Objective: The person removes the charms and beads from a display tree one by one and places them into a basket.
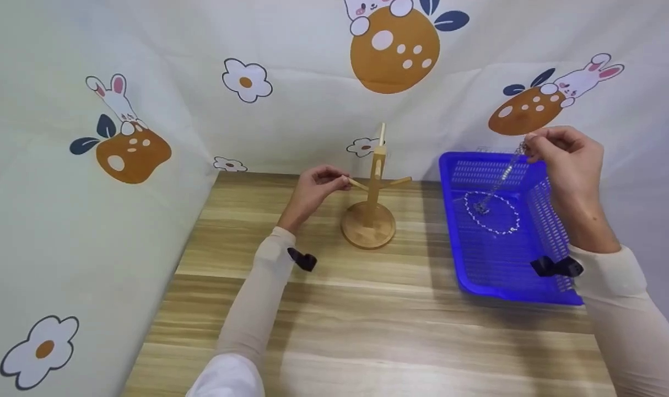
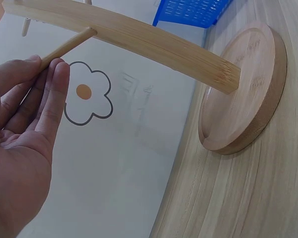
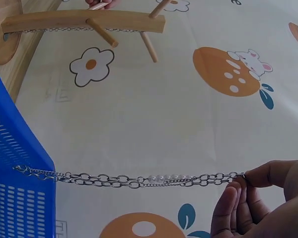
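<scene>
My left hand [image 1: 311, 193] pinches one peg [image 2: 67, 46] of a wooden stand between thumb and fingertips. The stand [image 1: 373, 190] is upright on a round base, with several pegs on its post. In the right wrist view a thin chain [image 3: 64, 29] runs along the post. My right hand [image 1: 574, 165], raised over the basket's far right part, pinches the top of a silver chain necklace [image 3: 109, 179] with white pearl beads. Its lower end hangs down into the blue basket [image 1: 456, 248]. A beaded necklace [image 1: 516, 212] lies looped on the basket floor.
The basket stands on the right of the wood-grain table [image 1: 334, 331], a short way from the stand. Light cloth printed with flowers and rabbits [image 1: 290, 127] hangs behind and at the sides. A black wrist strap piece [image 1: 303, 259] sticks out from the left sleeve.
</scene>
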A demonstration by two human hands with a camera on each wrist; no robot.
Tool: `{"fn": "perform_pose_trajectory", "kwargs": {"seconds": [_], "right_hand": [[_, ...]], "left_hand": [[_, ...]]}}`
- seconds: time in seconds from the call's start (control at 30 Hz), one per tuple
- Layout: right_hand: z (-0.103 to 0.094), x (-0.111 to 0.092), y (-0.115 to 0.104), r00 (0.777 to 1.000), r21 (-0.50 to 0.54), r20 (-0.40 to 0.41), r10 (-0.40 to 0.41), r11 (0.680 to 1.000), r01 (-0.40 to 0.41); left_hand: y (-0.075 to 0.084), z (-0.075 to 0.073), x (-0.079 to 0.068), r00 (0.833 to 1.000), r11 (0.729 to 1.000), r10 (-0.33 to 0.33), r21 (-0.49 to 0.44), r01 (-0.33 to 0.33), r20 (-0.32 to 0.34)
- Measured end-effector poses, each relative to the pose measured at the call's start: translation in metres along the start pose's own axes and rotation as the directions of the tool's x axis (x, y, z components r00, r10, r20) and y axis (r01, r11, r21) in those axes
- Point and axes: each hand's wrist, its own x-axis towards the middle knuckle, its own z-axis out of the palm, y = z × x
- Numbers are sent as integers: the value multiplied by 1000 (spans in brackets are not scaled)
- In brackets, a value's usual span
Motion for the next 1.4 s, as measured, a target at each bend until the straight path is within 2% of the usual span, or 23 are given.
{"fn": "perform_pose_trajectory", "kwargs": {"seconds": [0.2, 0.43, 0.7, 0.97, 1.23, 1.4], "right_hand": [[-11, 0, 2, 1000, -60, -15, 13, 998, -14], [-21, -2, 11, 1000, -65, -10, 29, 997, -30], [-29, -7, 23, 997, -269, -10, 76, 960, -76], [-34, -8, 40, 991, -226, 16, 131, 966, -124], [-37, -11, 57, 988, -375, 59, 145, 920, -113], [-39, -11, 67, 981, -498, 109, 163, 863, -88]], "left_hand": [[0, 0, 0, 1000, 1000, 2, 4, -2, -4], [1, 0, -1, 1000, 1000, 12, -14, -12, 1], [2, -1, -2, 1000, 1000, -4, -12, 4, -6], [0, -1, 0, 1000, 1000, -11, 4, 11, -10], [1, 0, 0, 1000, 1000, -14, 0, 14, -12], [1, 0, -2, 1000, 1000, 10, -28, -10, 4]]}}
